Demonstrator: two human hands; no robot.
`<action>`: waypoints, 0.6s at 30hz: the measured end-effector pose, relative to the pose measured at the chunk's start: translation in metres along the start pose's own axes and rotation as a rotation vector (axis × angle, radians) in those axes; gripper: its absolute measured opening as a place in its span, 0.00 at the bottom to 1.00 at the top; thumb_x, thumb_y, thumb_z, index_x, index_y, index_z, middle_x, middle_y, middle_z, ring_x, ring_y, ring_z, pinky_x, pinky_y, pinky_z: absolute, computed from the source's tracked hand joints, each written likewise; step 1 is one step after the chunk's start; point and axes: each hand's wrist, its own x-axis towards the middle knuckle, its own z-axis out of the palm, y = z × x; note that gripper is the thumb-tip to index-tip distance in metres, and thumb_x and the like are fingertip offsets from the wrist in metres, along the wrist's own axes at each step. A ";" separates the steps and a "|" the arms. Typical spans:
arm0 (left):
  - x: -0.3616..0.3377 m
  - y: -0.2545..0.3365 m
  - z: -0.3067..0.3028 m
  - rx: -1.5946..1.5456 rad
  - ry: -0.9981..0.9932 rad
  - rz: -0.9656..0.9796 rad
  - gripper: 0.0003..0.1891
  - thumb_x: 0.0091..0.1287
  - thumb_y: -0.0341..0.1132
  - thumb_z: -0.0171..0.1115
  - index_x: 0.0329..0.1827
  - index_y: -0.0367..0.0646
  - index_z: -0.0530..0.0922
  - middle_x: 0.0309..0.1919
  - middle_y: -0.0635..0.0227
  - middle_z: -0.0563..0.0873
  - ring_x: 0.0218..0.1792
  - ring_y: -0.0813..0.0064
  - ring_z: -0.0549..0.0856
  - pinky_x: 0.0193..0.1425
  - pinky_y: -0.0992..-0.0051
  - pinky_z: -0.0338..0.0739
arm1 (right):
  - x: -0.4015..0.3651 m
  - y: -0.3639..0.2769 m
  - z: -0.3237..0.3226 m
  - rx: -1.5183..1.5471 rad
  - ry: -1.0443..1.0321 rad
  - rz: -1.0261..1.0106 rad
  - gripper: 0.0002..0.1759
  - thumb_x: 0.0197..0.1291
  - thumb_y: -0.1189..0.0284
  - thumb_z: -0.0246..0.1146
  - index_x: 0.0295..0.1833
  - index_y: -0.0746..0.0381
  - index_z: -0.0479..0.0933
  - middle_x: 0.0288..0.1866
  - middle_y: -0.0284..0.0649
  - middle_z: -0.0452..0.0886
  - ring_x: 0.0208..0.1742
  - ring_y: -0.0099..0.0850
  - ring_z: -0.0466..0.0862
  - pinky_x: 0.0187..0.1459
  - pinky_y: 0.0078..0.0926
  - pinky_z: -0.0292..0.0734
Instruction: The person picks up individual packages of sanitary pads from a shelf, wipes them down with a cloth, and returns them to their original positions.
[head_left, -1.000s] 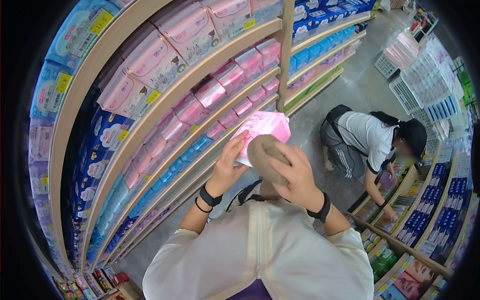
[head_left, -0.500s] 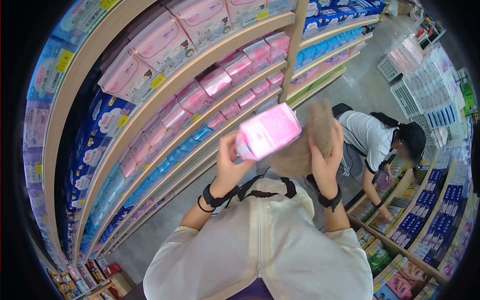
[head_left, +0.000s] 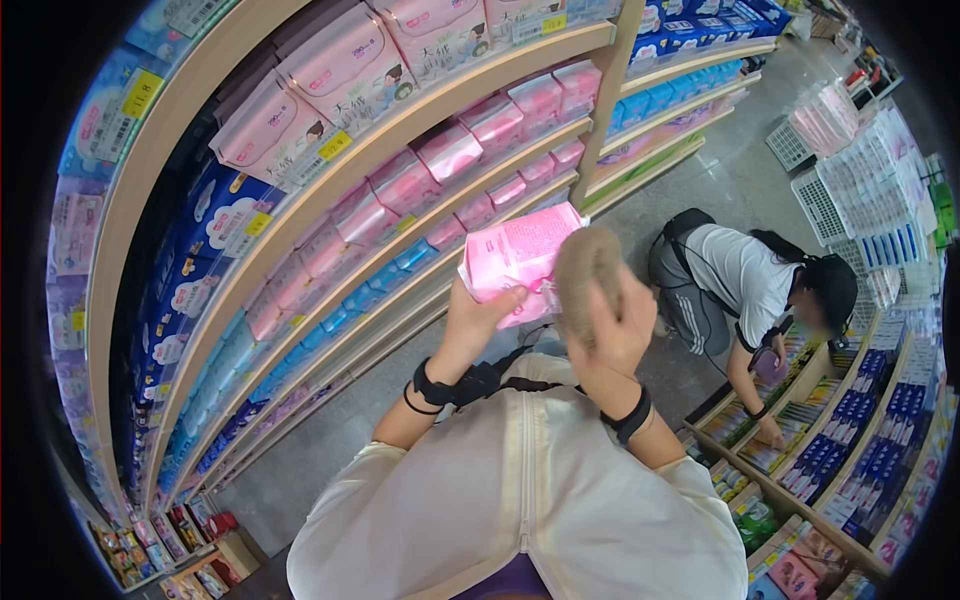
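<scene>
In my left hand (head_left: 480,315) is a pink soft-plastic package (head_left: 518,248) with printed text on its face, the thumb lying over its lower edge. My right hand (head_left: 614,335) is closed round a folded brown cloth (head_left: 577,282). The cloth overlaps the right end of the package in this view. Both things are held up in front of my chest, close to the shelves of pink packs.
A tall shelf unit (head_left: 520,58) with pink, blue and purple packs runs along my left. To the right, a person (head_left: 745,275) bends over low shelves (head_left: 765,490) of boxed goods. White baskets (head_left: 818,205) with stacked packs stand on the floor behind.
The cloth has swung left and down to the package's right end. The package has tilted, and my left thumb now shows on its front. The other person still bends over the low shelves.
</scene>
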 end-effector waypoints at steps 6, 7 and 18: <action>-0.008 -0.010 0.008 0.176 -0.096 0.193 0.20 0.66 0.26 0.52 0.60 0.39 0.61 0.52 0.61 0.75 0.51 0.71 0.78 0.51 0.71 0.77 | -0.011 -0.022 0.002 0.118 -0.181 -0.264 0.25 0.31 0.71 0.65 0.44 0.53 0.79 0.52 0.42 0.73 0.43 0.42 0.73 0.44 0.40 0.66; -0.009 -0.006 0.013 0.179 -0.096 0.191 0.20 0.66 0.26 0.52 0.60 0.39 0.61 0.52 0.61 0.75 0.51 0.71 0.78 0.51 0.71 0.77 | -0.012 -0.024 0.003 0.189 -0.223 -0.336 0.24 0.32 0.72 0.65 0.43 0.53 0.80 0.51 0.41 0.74 0.43 0.42 0.73 0.45 0.40 0.66; 0.003 -0.004 0.015 -0.436 -0.034 -0.220 0.22 0.72 0.45 0.45 0.60 0.38 0.64 0.52 0.63 0.76 0.52 0.75 0.77 0.57 0.72 0.71 | 0.003 -0.009 -0.001 -0.049 -0.192 -0.341 0.22 0.38 0.69 0.62 0.46 0.51 0.79 0.53 0.35 0.74 0.40 0.39 0.73 0.39 0.38 0.65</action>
